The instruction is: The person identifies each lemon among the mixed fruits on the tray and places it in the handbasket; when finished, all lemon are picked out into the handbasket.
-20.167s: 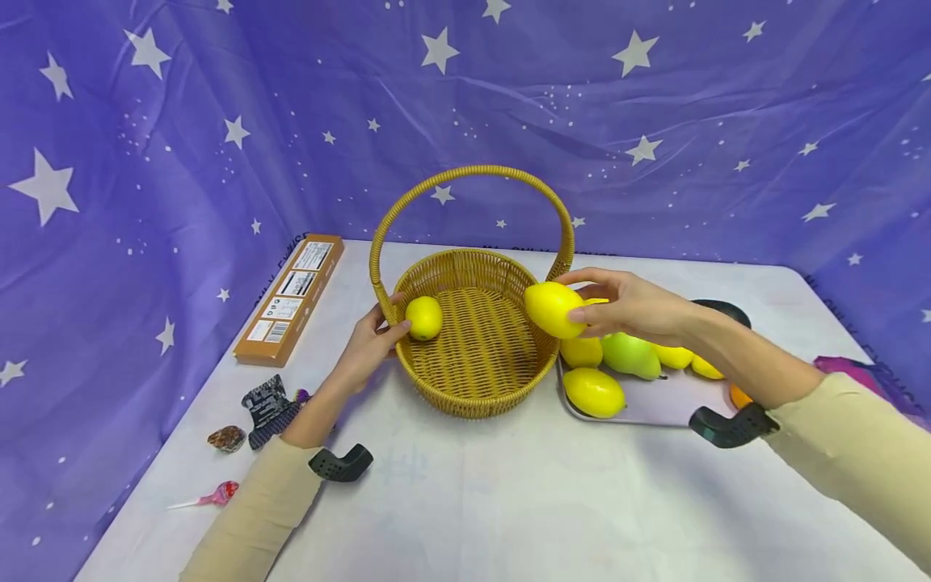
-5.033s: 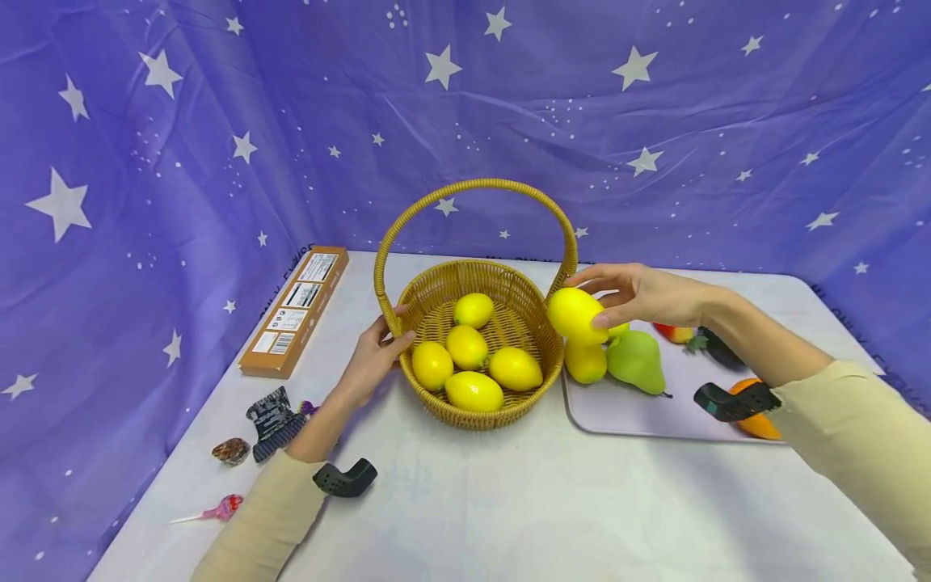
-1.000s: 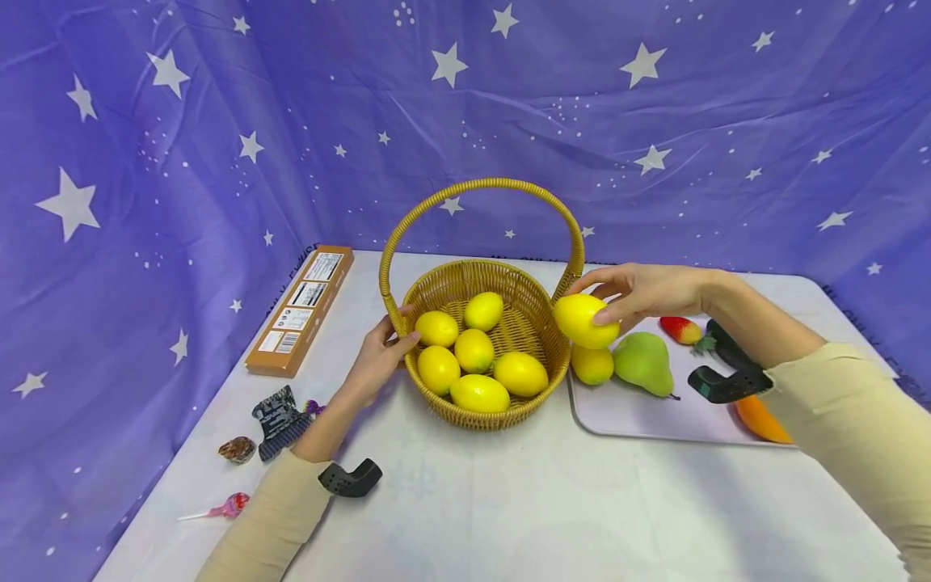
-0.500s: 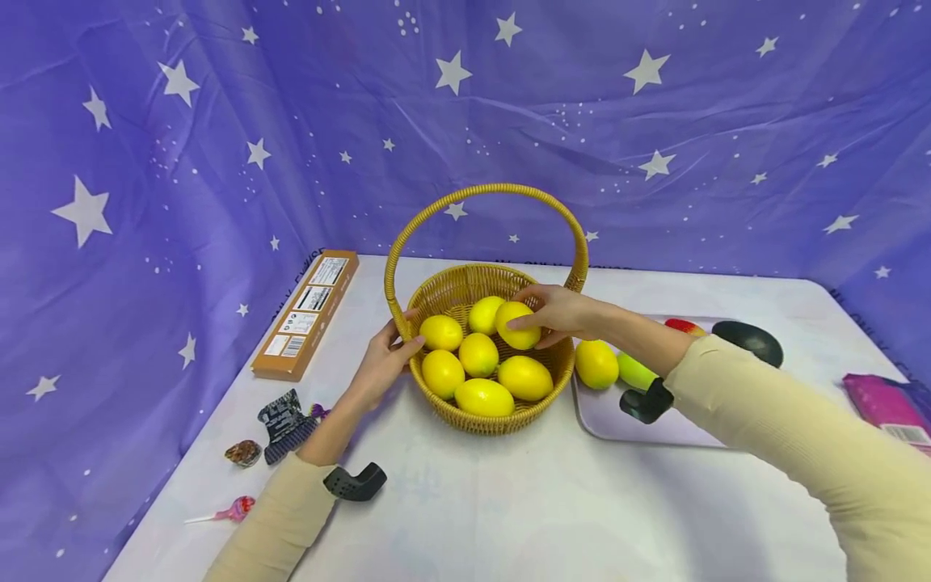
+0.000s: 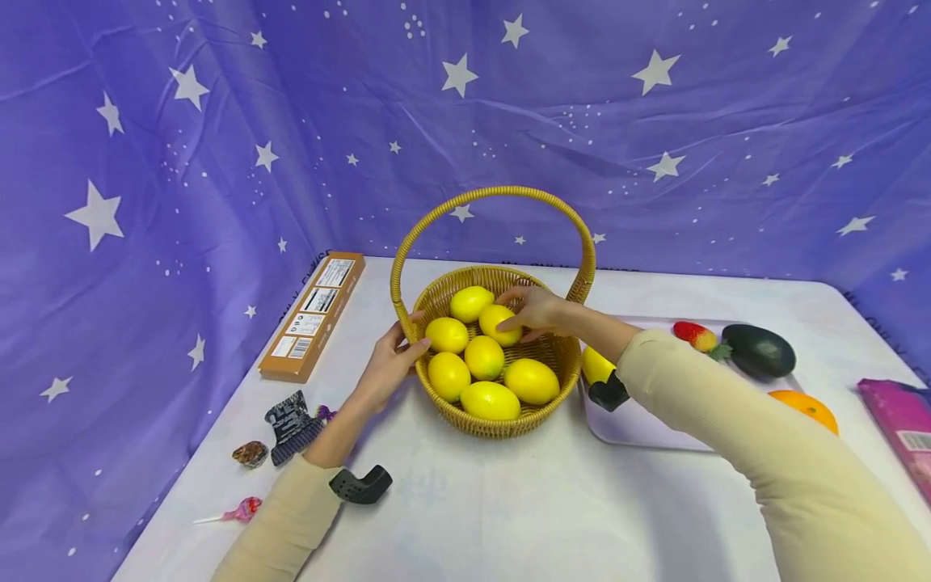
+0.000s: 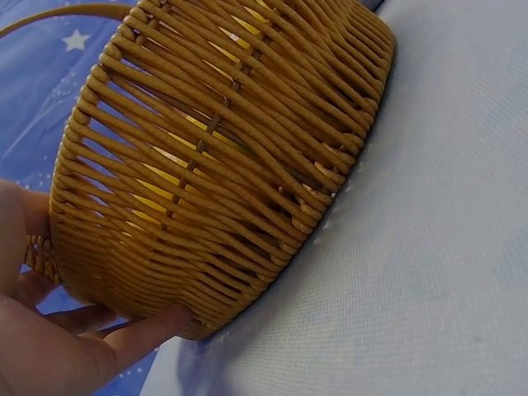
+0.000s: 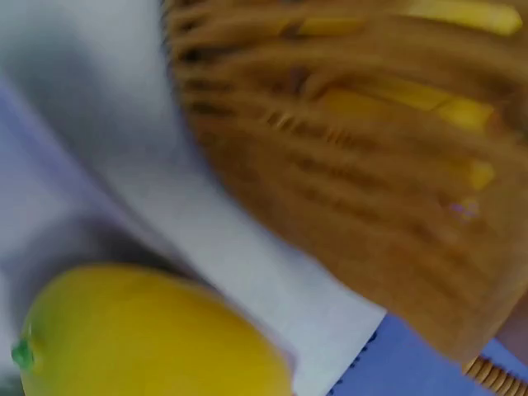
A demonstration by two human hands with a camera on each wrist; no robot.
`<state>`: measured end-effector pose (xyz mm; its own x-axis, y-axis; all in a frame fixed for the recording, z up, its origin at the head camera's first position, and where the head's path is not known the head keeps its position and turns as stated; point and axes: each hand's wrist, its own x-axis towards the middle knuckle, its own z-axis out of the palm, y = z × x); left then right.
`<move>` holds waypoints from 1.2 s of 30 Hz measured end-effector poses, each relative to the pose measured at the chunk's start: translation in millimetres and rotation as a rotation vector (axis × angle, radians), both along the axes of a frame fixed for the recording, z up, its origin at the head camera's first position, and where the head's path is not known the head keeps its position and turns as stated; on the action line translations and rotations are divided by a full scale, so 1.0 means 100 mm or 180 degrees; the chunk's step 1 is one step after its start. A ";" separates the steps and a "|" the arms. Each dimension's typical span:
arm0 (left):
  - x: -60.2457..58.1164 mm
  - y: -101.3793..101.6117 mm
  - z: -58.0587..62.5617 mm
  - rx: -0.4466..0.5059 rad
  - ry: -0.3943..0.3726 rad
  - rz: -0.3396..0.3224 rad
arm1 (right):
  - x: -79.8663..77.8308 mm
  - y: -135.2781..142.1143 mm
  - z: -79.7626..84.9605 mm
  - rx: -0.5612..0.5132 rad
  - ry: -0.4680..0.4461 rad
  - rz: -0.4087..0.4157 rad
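A woven basket (image 5: pixel 473 424) with a tall arched handle stands mid-table and holds several yellow lemons. My left hand (image 5: pixel 384 373) grips its left rim, thumb over the edge; in the left wrist view its fingers lie along the outer wicker wall (image 6: pixel 223 148). Inside the basket, my right hand (image 5: pixel 541 311) holds one lemon (image 5: pixel 500 323) between thumb and fingers, among the others at the back. That hand is nearly out of the right wrist view, where the blurred basket side (image 7: pixel 330 165) and a lemon (image 7: pixel 157 338) outside it show.
Right of the basket, a pale tray (image 5: pixel 633 424) bears a lemon (image 5: pixel 596 365), a strawberry (image 5: pixel 696 335), a dark green oval fruit (image 5: pixel 759 352) and an orange fruit (image 5: pixel 806 406). A brown box (image 5: pixel 313 319), dark wrapper (image 5: pixel 291 424) and lollipop (image 5: pixel 243 509) lie left. A pink packet (image 5: pixel 898 428) lies far right.
Over twenty seconds the basket has gained several lemons and the tray has lost several. In the last second my right hand carried a lemon left from the basket's right rim into it. The left hand keeps its grip.
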<state>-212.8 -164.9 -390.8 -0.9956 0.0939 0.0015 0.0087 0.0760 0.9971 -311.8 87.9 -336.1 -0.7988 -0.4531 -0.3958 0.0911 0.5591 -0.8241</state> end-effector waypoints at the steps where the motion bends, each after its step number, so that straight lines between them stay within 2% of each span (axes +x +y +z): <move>1: 0.00 0.00 0.00 -0.0001 0.0004 0.0000 | -0.01 0.01 -0.01 0.0017 0.0011 0.0042; 6: 0.00 0.01 -0.01 -0.0006 0.0017 0.0013 | -0.06 0.05 -0.02 -0.0026 -0.0059 0.0162; 10: 0.00 0.01 -0.01 -0.0016 0.0001 0.0014 | -0.06 0.07 0.05 -0.0044 -0.0159 0.0283; 18: 0.00 0.01 -0.01 -0.0039 0.0003 0.0015 | 0.06 0.22 0.39 -0.0075 -0.0268 0.0616; 23: 0.00 0.00 0.00 -0.0057 0.0001 0.0001 | 0.18 0.52 0.61 -0.0017 -0.0277 0.1047; 26: 0.00 0.00 0.01 -0.0067 -0.0010 0.0010 | 0.26 0.76 0.68 0.0005 -0.0330 0.1196; 29: -0.01 0.00 0.02 -0.0075 -0.0014 0.0017 | 0.31 1.01 0.68 0.0000 -0.0448 0.1100; 34: -0.01 0.01 0.02 -0.0082 -0.0016 0.0007 | 0.33 1.34 0.61 0.0018 -0.0574 0.0613; 36: -0.01 0.00 0.01 -0.0081 -0.0021 0.0015 | 0.30 1.40 0.56 0.0060 -0.0570 0.0517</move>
<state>-213.4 -164.8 -389.5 -0.9960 0.0890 -0.0074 0.0017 0.1012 0.9949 -282.0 227.7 -279.9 -0.6324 -0.5610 -0.5342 0.1425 0.5936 -0.7921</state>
